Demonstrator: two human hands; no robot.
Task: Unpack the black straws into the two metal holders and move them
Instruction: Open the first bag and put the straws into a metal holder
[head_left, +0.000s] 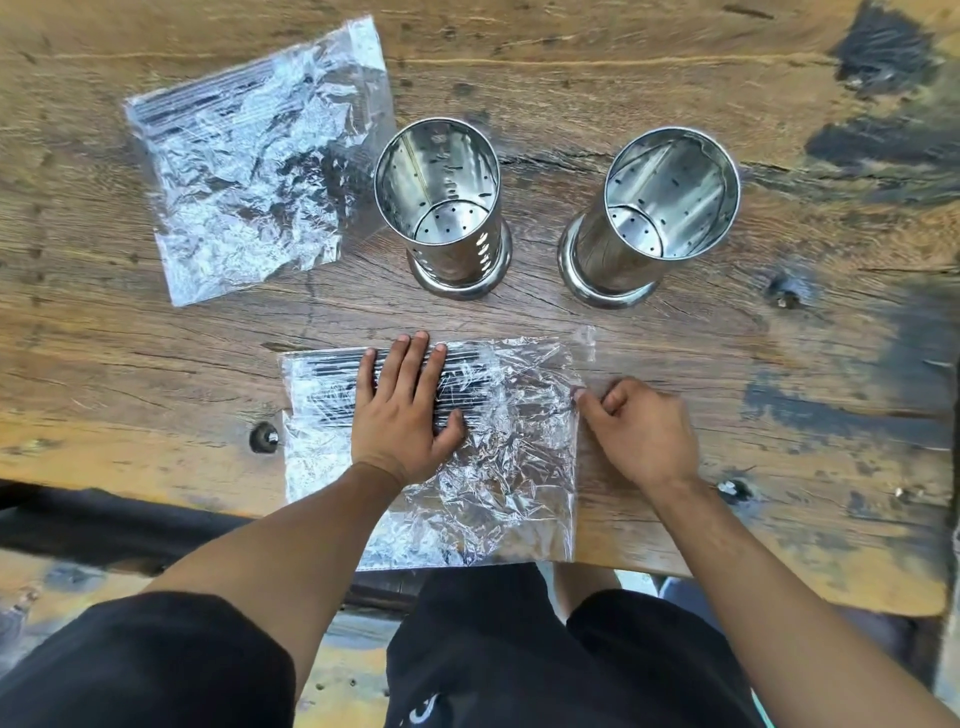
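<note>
A clear plastic bag of black straws lies at the table's near edge. My left hand rests flat on it, fingers spread over the straws. My right hand pinches the bag's right edge between thumb and fingers. A second bag of black straws lies at the far left. Two perforated metal holders stand upright and empty behind the near bag: the left holder and the right holder.
The worn wooden table has dark paint stains on its right side and bolt heads near the front edge. My legs in black clothing show below the table's edge.
</note>
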